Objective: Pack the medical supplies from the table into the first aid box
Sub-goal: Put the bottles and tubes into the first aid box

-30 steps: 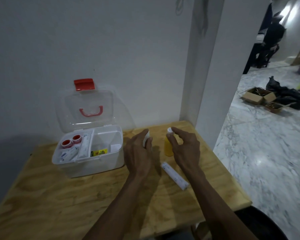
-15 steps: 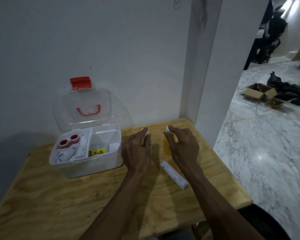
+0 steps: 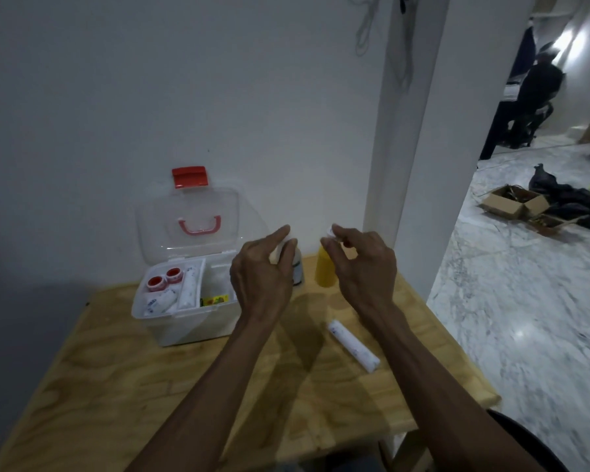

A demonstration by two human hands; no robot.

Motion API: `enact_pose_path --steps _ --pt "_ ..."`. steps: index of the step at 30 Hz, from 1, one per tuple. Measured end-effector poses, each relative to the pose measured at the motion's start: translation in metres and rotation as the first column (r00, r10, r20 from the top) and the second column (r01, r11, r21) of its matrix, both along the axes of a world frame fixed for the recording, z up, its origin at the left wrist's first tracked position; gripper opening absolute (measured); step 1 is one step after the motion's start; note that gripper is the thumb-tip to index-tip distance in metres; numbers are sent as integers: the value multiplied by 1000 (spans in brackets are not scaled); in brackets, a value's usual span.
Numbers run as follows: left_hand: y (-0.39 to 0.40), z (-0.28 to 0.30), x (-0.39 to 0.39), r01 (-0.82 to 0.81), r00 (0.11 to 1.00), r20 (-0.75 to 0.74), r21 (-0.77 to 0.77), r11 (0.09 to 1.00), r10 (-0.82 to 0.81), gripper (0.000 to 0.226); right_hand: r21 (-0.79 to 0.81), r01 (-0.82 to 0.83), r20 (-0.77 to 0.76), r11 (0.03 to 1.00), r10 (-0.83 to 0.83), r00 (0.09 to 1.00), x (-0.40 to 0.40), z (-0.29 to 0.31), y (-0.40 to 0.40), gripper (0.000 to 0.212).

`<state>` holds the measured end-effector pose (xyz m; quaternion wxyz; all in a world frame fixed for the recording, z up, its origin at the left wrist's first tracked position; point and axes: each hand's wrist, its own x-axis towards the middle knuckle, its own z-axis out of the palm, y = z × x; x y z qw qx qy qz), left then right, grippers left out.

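The clear first aid box stands open at the table's back left, its lid with red latch leaning on the wall. Inside lie two red-capped tubs, rolled bandages and a small yellow packet. My left hand grips the top of a white bottle just right of the box. My right hand pinches the white cap of a yellow bottle. Both bottles look lifted off the wood. A white rolled bandage lies on the table between my forearms.
The wooden table ends at the right beside a white pillar. Beyond it, marble floor holds cardboard boxes and dark bags. A person sits far back at the right.
Both hands have closed on the bottle tops and risen a little, bringing the white and yellow bottles up from the table. The view has tilted upward.
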<state>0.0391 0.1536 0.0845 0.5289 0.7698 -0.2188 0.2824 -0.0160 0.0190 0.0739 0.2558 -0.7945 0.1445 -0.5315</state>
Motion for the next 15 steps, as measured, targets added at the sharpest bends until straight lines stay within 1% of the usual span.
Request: enact_pose_path --steps 3,7,10,15 --pt "25 20 10 -24 999 29 -14 1000 25 28 36 -83 18 996 83 996 8 20 21 25" --pt "60 32 35 -91 996 -15 -36 995 90 29 74 -184 32 980 182 983 27 35 50 26" --pt "78 35 54 -122 992 -35 -36 992 120 28 98 -240 20 966 239 971 45 35 70 27" --pt "85 27 78 -74 994 -78 -20 997 72 28 113 -276 -3 955 278 961 67 22 89 28"
